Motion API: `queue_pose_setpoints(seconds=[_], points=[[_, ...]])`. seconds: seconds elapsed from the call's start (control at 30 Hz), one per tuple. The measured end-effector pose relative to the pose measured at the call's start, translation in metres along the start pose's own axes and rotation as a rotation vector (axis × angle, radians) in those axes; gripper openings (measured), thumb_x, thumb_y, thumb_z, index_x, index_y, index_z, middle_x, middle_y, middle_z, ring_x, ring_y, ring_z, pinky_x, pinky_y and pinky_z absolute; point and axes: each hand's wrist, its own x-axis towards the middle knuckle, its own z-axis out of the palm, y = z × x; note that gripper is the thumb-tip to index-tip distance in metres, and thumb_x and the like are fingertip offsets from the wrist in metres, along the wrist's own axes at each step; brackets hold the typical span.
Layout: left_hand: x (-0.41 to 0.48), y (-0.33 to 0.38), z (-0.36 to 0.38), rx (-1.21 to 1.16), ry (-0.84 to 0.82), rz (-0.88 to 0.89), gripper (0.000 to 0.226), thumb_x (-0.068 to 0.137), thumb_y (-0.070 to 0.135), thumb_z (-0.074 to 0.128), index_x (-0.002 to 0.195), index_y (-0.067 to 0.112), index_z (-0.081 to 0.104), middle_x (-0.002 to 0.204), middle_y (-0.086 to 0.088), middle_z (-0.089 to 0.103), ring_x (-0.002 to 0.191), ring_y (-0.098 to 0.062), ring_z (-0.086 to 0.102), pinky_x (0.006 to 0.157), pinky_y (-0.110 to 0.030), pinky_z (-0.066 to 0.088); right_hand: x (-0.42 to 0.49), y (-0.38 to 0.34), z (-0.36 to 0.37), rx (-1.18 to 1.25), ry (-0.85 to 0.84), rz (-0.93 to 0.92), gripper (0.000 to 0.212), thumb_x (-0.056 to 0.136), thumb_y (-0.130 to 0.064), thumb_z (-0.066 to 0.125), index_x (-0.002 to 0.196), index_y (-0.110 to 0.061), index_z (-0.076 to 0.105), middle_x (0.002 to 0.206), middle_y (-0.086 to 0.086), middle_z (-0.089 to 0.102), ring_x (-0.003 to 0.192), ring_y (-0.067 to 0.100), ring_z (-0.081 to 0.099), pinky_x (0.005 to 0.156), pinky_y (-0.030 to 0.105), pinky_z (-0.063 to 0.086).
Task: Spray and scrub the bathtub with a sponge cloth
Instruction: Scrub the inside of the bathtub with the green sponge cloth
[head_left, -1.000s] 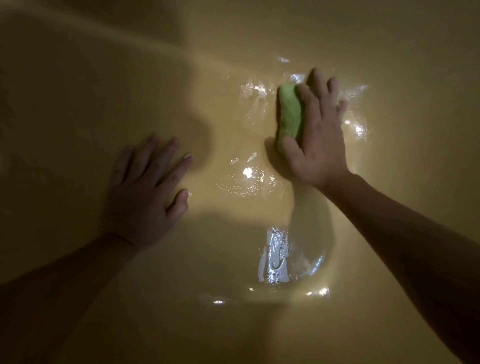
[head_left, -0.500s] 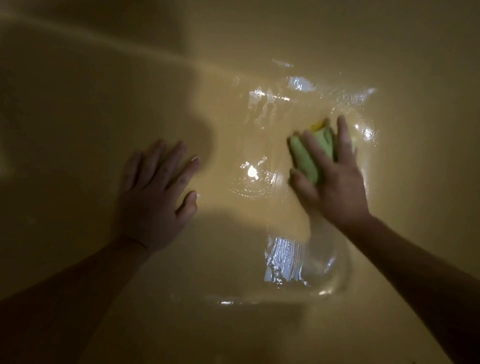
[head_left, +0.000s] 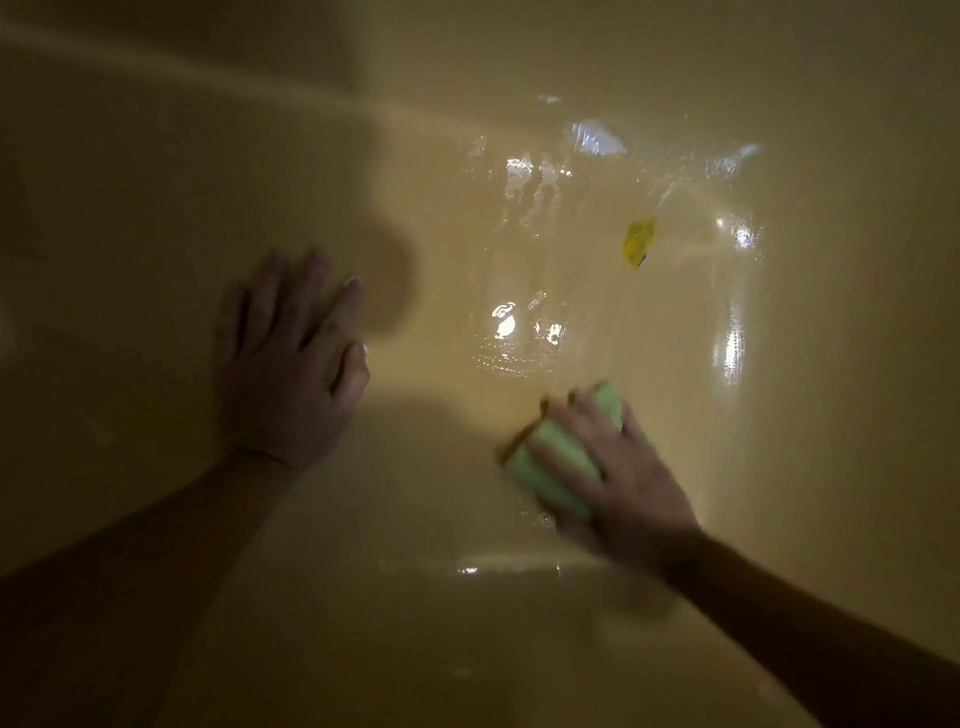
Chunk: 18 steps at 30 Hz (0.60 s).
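Observation:
The bathtub (head_left: 171, 218) has a pale yellow floor, wet and glossy in the lit middle. A light green sponge (head_left: 545, 467) lies on it at lower centre right. My right hand (head_left: 628, 488) holds the sponge with its fingers spread over the top, blurred with motion and pressing it onto the tub floor. My left hand (head_left: 291, 364) rests flat on the tub floor to the left, fingers straight, holding nothing. No spray bottle shows.
A small yellow scrap (head_left: 639, 243) lies on the wet floor beyond the sponge. Water streaks and bright reflections (head_left: 506, 325) cover the middle. The tub wall curves up at the top and right; the left side is in deep shadow.
My right hand has dragged the sponge from the far side of the wet patch towards me. A yellow scrap is left behind where the sponge was. My left hand stayed planted.

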Motion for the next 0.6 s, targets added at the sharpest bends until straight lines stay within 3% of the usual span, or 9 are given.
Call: queue_pose_setpoints(seconds=[0.07,0.13,0.2,0.23,0.3,0.37,0.5,0.6], points=[[-0.002,-0.003,-0.001,-0.007,-0.009,0.011,0.055,0.097,0.033,0.055,0.15,0.021,0.055,0.166,-0.01,0.038,0.151,-0.041,0.035,0.123,-0.06,0.024,0.064,0.035,-0.015,0.008,0.165,0.174,0.067,0.09,-0.037,0.065,0.15,-0.019,0.04,0.158,0.023,0.039,0.147,0.045,0.036,0.108,0.069,0.035],[-0.005,-0.007,-0.003,-0.014,-0.01,0.018,0.055,0.097,0.033,0.055,0.15,0.02,0.055,0.166,-0.01,0.038,0.152,-0.04,0.034,0.123,-0.059,0.024,0.137,0.065,-0.04,0.033,0.337,0.405,0.062,0.094,-0.04,0.059,0.15,-0.018,0.043,0.16,0.021,0.037,0.148,0.043,0.034,0.11,0.067,0.035],[-0.007,-0.011,-0.004,-0.023,-0.007,0.023,0.055,0.096,0.033,0.055,0.149,0.02,0.056,0.165,-0.01,0.039,0.151,-0.04,0.035,0.123,-0.058,0.025,0.181,0.076,-0.055,0.029,0.36,0.515,0.063,0.096,-0.043,0.056,0.153,-0.018,0.043,0.165,0.017,0.027,0.153,0.042,0.024,0.117,0.068,0.027],[-0.007,-0.014,-0.005,-0.027,-0.008,0.025,0.055,0.096,0.033,0.055,0.149,0.019,0.056,0.165,-0.01,0.039,0.151,-0.04,0.035,0.123,-0.059,0.025,0.185,0.074,-0.055,0.013,0.336,0.48,0.064,0.096,-0.043,0.056,0.153,-0.018,0.043,0.166,0.016,0.026,0.154,0.042,0.022,0.117,0.069,0.026],[-0.008,-0.02,-0.006,-0.031,-0.012,0.016,0.054,0.096,0.033,0.054,0.149,0.019,0.056,0.165,-0.01,0.039,0.151,-0.04,0.035,0.123,-0.059,0.024,0.154,0.066,-0.048,-0.019,0.273,0.321,0.063,0.094,-0.038,0.058,0.151,-0.014,0.047,0.163,0.018,0.031,0.151,0.042,0.027,0.114,0.068,0.029],[-0.012,-0.027,-0.008,-0.016,-0.015,0.005,0.054,0.097,0.033,0.054,0.149,0.019,0.056,0.165,-0.01,0.039,0.152,-0.04,0.034,0.124,-0.059,0.023,0.091,0.055,-0.034,-0.002,0.215,0.293,0.061,0.092,-0.035,0.058,0.148,-0.011,0.05,0.161,0.019,0.035,0.149,0.042,0.031,0.111,0.066,0.033],[-0.012,-0.033,-0.01,-0.047,-0.023,0.014,0.053,0.098,0.035,0.051,0.149,0.018,0.057,0.165,-0.01,0.04,0.151,-0.041,0.034,0.124,-0.059,0.022,-0.023,0.014,-0.02,0.11,0.15,0.697,0.066,0.093,-0.041,0.056,0.153,-0.018,0.04,0.168,0.008,0.021,0.153,0.036,0.023,0.108,0.073,0.036],[-0.012,-0.035,-0.011,-0.061,-0.025,0.009,0.054,0.098,0.036,0.051,0.149,0.018,0.057,0.164,-0.01,0.042,0.151,-0.04,0.035,0.125,-0.057,0.021,-0.041,-0.045,0.0,0.18,0.062,0.699,0.064,0.095,-0.046,0.051,0.153,-0.025,0.035,0.171,0.003,0.012,0.157,0.035,0.013,0.116,0.074,0.023]])
